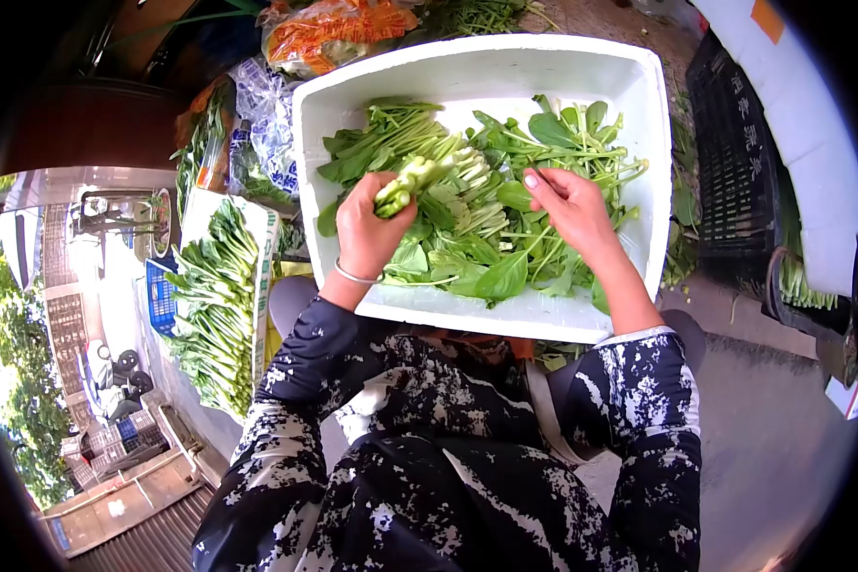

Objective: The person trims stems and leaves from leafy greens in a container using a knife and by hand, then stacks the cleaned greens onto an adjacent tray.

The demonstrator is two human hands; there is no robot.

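A white foam box [479, 319] holds loose leafy greens [505, 276] with pale stems. Over its left part my left hand [372, 224], with a bracelet at the wrist, is closed round a bunch of green stems [416, 177], the cut ends toward the thumb. My right hand [570, 208] is over the right part of the box, thumb and forefinger pinched together. Something thin and dark shows at its fingertips, too small to make out. Leaves lie beneath both hands.
Left of the box, more long-stemmed greens [221, 305] lie beside a blue basket [160, 297]. Plastic bags [338, 30] stand behind it. At the right is a black crate [731, 157] next to a white foam surface [808, 124].
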